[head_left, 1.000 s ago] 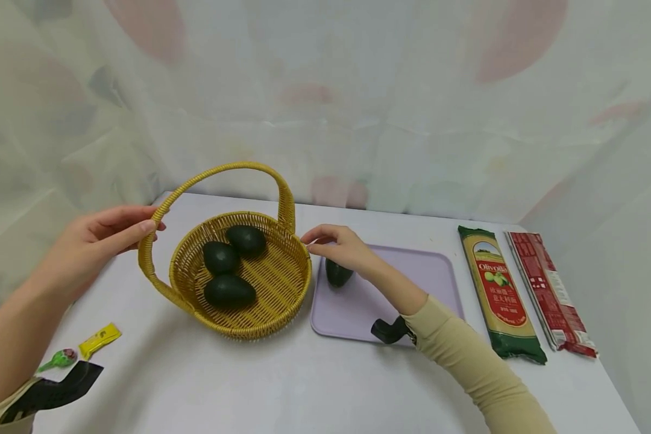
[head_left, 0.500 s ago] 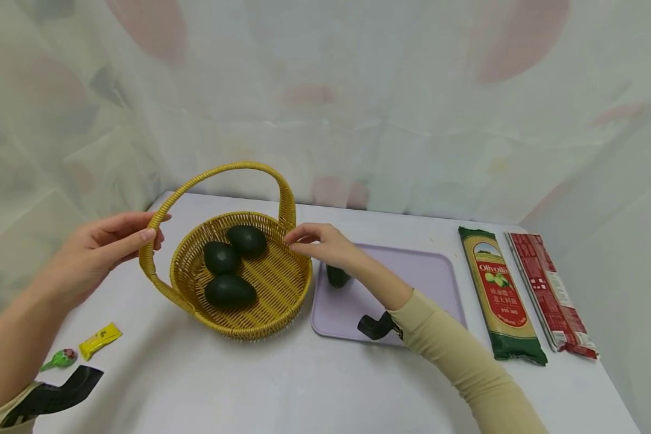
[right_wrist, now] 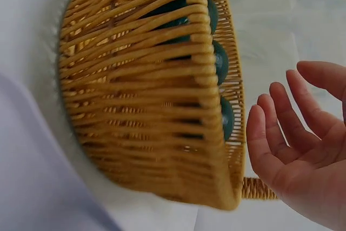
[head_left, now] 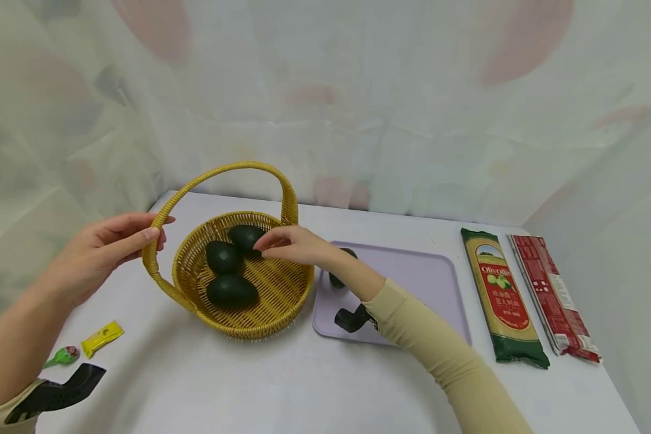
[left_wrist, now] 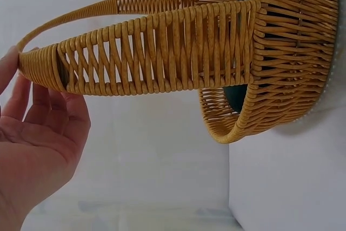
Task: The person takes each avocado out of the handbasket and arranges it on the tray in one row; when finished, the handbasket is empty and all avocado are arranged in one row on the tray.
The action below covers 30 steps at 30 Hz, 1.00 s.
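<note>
A yellow wicker basket [head_left: 282, 289] with a tall arched handle [head_left: 233, 169] stands on the white table, holding three dark green avocados [head_left: 232, 292]. My left hand [head_left: 122, 241] pinches the handle on its left side, thumb in front and fingers behind, as the left wrist view [left_wrist: 43, 128] also shows. Over the basket's right half hovers my right hand [head_left: 293, 244], fingers loosely bent with nothing between them, fingertips overlapping the rear avocado [head_left: 246, 238] in the head view. In the right wrist view that hand [right_wrist: 303, 139] is above the rim. Another avocado [head_left: 337, 281] lies on the lilac tray [head_left: 412, 277], partly hidden by my right forearm.
Right of the tray lie a green and gold pasta packet [head_left: 501, 295] and a red packet [head_left: 554, 295]. A yellow wrapped sweet [head_left: 102, 339] and a green lollipop [head_left: 65, 355] lie at the left, near my left forearm. A pale curtain [head_left: 385, 108] hangs behind the table.
My right hand has moved left from the basket's right rim to over its inside, exposing more of the tray's avocado. My left hand stays on the handle, and the basket has hardly moved.
</note>
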Motion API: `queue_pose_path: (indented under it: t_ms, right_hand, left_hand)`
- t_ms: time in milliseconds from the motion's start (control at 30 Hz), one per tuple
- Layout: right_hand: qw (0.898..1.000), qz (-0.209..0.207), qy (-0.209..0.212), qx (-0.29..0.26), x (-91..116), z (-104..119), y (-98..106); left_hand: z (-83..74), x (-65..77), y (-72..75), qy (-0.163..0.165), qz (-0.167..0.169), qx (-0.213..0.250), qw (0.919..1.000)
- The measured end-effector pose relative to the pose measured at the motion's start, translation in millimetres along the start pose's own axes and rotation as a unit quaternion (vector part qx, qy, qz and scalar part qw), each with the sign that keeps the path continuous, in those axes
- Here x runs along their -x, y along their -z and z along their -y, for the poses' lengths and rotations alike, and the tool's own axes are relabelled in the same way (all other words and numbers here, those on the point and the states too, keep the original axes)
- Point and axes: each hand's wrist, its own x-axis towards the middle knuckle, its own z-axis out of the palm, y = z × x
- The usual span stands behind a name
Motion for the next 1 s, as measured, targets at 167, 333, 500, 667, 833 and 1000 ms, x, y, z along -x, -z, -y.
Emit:
queue_pose_path:
  t_ms: [167,333,500,667,833,1000]
  right_hand:
    - [0.999,0.036,0.002,0.015,-13,6,-7]
    - [0.997,0.054,0.013,0.056,-26,12,-13]
    - [0.996,0.027,0.003,0.086,-40,17,-16]
    - [0.993,-0.009,-0.02,0.118,-52,20,-17]
    - [0.99,-0.037,-0.044,0.128,-61,18,-16]
    - [0.99,-0.069,-0.065,0.105,-68,9,-14]
  left_hand:
    - [0.6,-0.6,0.5,0.002,0.01,0.023,0.9997]
    - [1.1,-0.9,1.4,0.012,0.017,0.031,0.9993]
    - [0.8,-0.8,1.2,0.013,0.017,0.024,0.9995]
    - [0.3,-0.7,0.2,0.013,0.014,0.016,0.9997]
    - [-0.3,-0.6,-0.3,0.01,0.017,0.017,0.9997]
    - [-0.6,-0.1,-0.8,0.007,0.018,0.028,0.9994]
